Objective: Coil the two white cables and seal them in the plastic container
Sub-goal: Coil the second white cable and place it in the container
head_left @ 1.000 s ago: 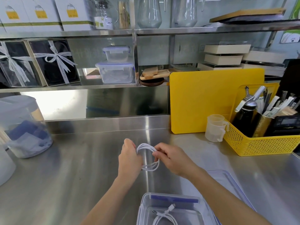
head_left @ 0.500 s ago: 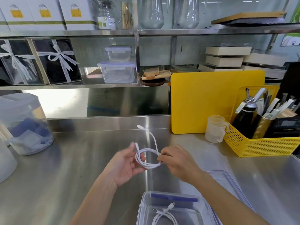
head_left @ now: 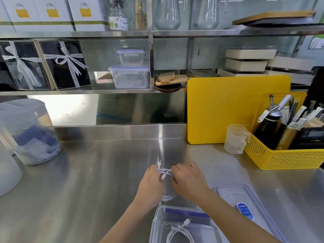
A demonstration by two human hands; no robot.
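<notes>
Steel counter (head_left: 73, 199): left hand (head_left: 152, 183), right hand (head_left: 188, 180) grip closed on coiled white cable (head_left: 165, 172) between them.

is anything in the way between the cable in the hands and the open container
Nothing visible. Both hands, left hand and right hand, hold the coiled cable just behind the open container. The lid lies off to the right.

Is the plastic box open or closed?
Open. The container has no top on; its lid lies flat on the counter beside it, and one coiled cable shows inside.
</notes>
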